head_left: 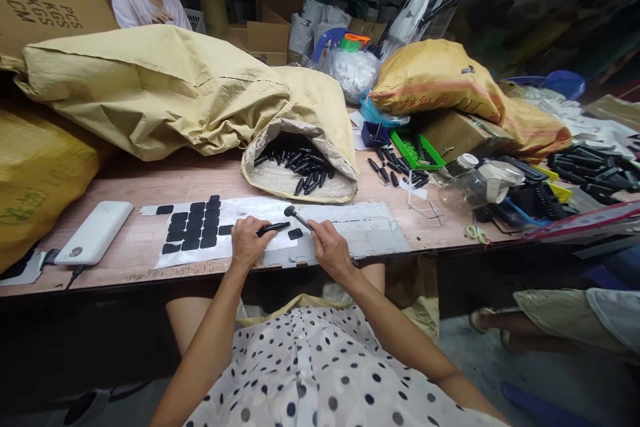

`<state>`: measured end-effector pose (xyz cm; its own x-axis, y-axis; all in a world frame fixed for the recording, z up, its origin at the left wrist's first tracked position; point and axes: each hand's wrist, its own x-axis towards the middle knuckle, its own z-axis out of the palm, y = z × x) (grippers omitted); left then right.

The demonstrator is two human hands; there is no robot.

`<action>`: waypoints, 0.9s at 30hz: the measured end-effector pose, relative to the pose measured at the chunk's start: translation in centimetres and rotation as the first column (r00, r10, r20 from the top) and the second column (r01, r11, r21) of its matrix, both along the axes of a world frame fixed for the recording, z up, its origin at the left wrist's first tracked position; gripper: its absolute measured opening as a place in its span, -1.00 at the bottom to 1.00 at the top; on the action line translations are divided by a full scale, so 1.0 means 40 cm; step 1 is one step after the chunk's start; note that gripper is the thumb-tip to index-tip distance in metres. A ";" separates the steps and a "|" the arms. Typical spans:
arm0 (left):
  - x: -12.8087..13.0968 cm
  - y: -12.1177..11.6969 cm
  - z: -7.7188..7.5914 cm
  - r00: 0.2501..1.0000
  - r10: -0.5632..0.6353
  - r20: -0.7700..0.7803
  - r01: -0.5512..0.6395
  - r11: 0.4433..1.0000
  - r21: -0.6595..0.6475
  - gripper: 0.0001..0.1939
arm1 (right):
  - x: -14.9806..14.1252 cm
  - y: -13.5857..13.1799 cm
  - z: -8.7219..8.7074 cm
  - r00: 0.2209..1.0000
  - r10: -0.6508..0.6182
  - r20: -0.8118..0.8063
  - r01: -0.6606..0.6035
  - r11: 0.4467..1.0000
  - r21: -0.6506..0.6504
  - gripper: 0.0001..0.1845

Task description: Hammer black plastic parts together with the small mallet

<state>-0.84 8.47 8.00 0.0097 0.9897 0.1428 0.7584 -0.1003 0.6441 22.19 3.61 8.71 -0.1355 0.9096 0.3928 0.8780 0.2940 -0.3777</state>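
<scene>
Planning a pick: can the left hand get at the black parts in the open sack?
Probably: the sack opens toward the left hand, black parts exposed, though that hand holds a rod.

The tabletop (133, 177) is light brown with wood lines on it. On the left side lies a white block (95, 233) with a round spot. Next comes a white sheet (240, 207) with rows of black patches (195, 225) with round corners. A flat grey board (383, 233) lies by the front edge. Behind the sheet, a big tan bag (185, 87) lies with its mouth open. To the right are a green tray (397, 145), loose black pieces (395, 179), a clear jug (460, 192) and small scissors (477, 234). The dark pile (590, 168) far right looks like black parts, but it is hard to tell.
</scene>
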 end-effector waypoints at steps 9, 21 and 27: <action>-0.006 -0.003 -0.005 0.999 -0.014 -0.031 0.015 0.999 0.029 -0.86 | 0.028 0.010 -0.028 0.950 -0.094 0.296 0.085 0.995 0.045 -0.58; -0.018 -0.152 0.084 0.912 -0.299 0.280 0.322 0.946 -0.041 -0.74 | 0.009 0.010 -0.022 0.953 -0.132 0.272 0.124 0.991 0.045 -0.60; -0.018 -0.262 0.016 0.957 -0.238 0.169 0.282 0.902 -0.327 -0.74 | 0.007 0.011 -0.022 0.952 -0.134 0.276 0.124 0.991 0.055 -0.62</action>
